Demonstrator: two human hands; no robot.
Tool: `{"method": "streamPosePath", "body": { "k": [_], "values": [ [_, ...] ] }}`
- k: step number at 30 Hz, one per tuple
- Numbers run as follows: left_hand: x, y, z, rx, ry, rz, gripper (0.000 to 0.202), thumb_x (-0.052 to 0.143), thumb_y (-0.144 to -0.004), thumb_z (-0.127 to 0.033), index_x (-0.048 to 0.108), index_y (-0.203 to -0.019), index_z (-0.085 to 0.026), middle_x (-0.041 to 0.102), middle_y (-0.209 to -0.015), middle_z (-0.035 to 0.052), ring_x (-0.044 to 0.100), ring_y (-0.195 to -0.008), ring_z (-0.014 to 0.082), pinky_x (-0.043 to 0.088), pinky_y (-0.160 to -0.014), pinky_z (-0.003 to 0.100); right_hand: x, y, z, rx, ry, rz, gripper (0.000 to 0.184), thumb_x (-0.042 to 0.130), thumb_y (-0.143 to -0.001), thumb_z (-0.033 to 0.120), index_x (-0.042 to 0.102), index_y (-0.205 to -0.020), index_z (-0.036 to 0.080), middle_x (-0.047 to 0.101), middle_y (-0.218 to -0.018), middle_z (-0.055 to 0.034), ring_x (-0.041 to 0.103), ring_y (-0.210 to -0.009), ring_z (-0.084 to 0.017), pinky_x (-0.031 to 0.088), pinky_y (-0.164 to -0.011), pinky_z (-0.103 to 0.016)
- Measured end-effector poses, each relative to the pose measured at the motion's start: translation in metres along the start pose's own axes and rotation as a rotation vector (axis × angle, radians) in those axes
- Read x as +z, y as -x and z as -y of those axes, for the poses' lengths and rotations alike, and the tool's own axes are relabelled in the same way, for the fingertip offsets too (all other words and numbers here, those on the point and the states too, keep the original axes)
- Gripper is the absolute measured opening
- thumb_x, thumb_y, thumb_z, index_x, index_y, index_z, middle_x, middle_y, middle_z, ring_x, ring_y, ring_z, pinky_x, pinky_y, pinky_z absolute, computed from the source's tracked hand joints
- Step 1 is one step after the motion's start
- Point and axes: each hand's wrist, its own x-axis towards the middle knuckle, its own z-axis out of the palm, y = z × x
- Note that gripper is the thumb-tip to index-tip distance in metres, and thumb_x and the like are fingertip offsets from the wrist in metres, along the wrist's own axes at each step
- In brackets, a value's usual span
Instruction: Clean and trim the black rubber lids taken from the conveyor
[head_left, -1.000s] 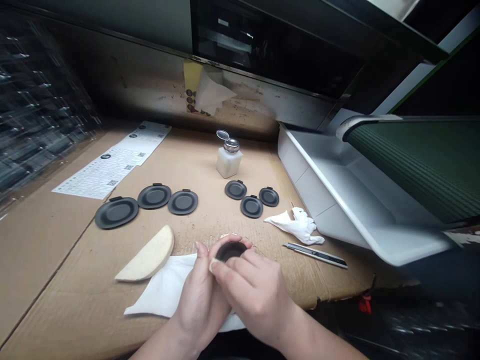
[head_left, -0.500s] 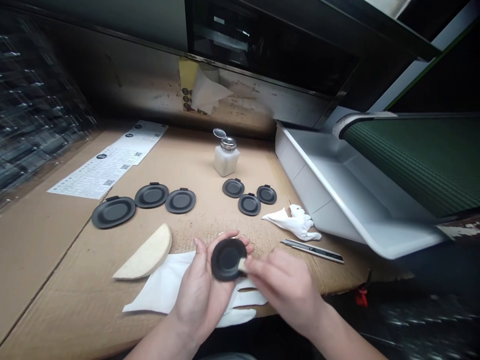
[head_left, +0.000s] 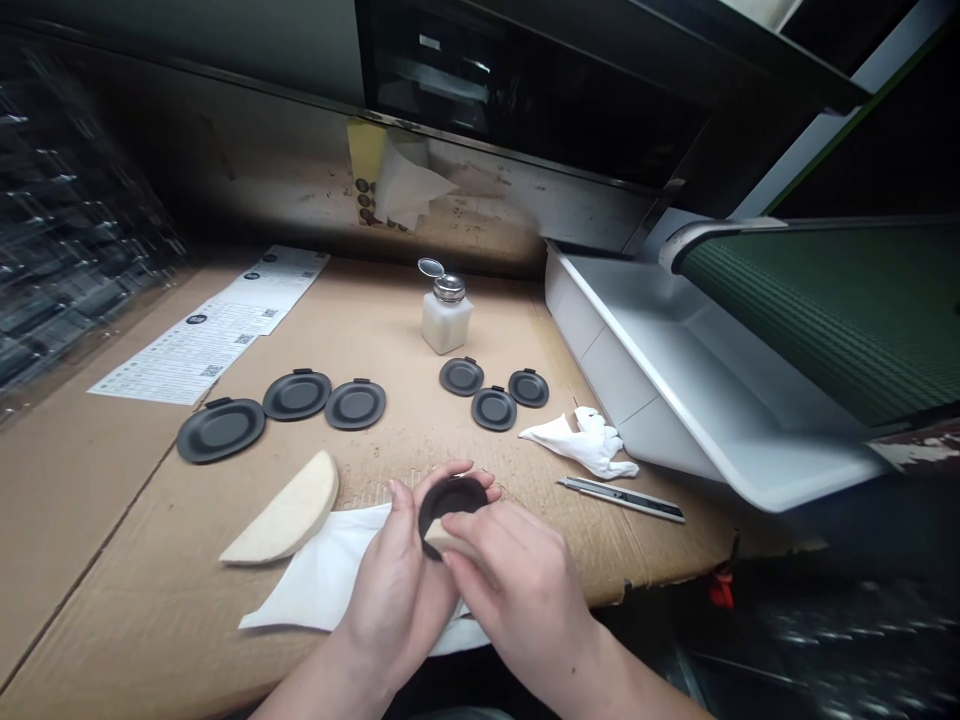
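Cradled in my left hand (head_left: 394,585) is a round black plastic lid (head_left: 456,495), its dished face upward. My right hand (head_left: 525,570) pinches a small cream-coloured pad (head_left: 444,538) against the near part of that lid, which my fingers partly cover. Under both hands lies a white glove (head_left: 319,580), and left of it a half-round cream felt pad (head_left: 289,510). Farther back are three larger black lids (head_left: 298,395) on the left and three smaller ones (head_left: 493,408) to the right, each with a small tab.
A white bottle with a metal top (head_left: 447,318) stands at the back, its cap flipped up. On the right are a crumpled white glove (head_left: 581,442), a utility knife (head_left: 622,499), a grey tray (head_left: 600,345) and a green conveyor belt (head_left: 840,310). Printed sheets (head_left: 202,340) lie left on the cardboard.
My right hand has moved left across the lid, bringing the small pad from its right edge to its near part. The lid stays in my left hand.
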Motion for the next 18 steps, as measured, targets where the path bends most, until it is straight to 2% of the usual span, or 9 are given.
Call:
{"method": "streamPosePath", "body": {
  "k": [4,9,12,16,18],
  "values": [
    [-0.002,-0.001,0.000,-0.004,0.003,-0.011,0.050,0.037,-0.085,-0.054,0.063,-0.101,-0.015,0.065,-0.103,0.0127,0.056,-0.104,0.0255,0.036,-0.097,0.038,-0.002,-0.002,-0.001,-0.074,0.113,0.011,0.020,0.050,-0.084,0.013,0.061,-0.100,0.018,0.061,-0.072,-0.0022,0.053,-0.067,-0.013,0.045,-0.062,-0.026],
    [-0.004,-0.003,0.000,0.005,0.034,-0.007,0.048,0.033,-0.088,-0.050,0.065,-0.098,-0.015,0.065,-0.103,0.0088,0.052,-0.110,0.0230,0.033,-0.101,0.035,0.004,-0.018,-0.012,-0.137,0.256,-0.050,0.021,0.051,-0.084,0.015,0.061,-0.103,0.017,0.062,-0.075,-0.0031,0.050,-0.067,-0.014,0.042,-0.062,-0.026],
    [-0.004,-0.003,0.000,0.008,0.050,-0.017,0.046,0.033,-0.089,-0.048,0.065,-0.097,-0.016,0.065,-0.103,0.0070,0.050,-0.113,0.0223,0.031,-0.102,0.034,0.004,-0.021,-0.012,-0.113,0.251,-0.053,0.020,0.049,-0.085,0.014,0.061,-0.101,0.017,0.062,-0.076,-0.0037,0.050,-0.067,-0.014,0.041,-0.061,-0.026],
    [-0.002,-0.001,-0.001,-0.016,0.028,0.013,0.050,0.035,-0.087,-0.052,0.065,-0.098,-0.015,0.065,-0.100,0.0087,0.050,-0.112,0.0244,0.031,-0.102,0.036,0.002,-0.015,-0.007,-0.136,0.175,0.034,0.024,0.048,-0.086,0.017,0.059,-0.108,0.017,0.061,-0.075,-0.0035,0.052,-0.071,-0.015,0.043,-0.066,-0.027],
    [-0.001,-0.001,-0.001,-0.011,0.014,0.011,0.051,0.033,-0.087,-0.052,0.065,-0.097,-0.014,0.065,-0.099,0.0090,0.051,-0.111,0.0246,0.032,-0.102,0.036,0.002,-0.018,-0.008,-0.145,0.188,0.045,0.023,0.048,-0.086,0.017,0.060,-0.106,0.018,0.061,-0.075,-0.0028,0.052,-0.071,-0.015,0.043,-0.066,-0.026]
  ]
}}
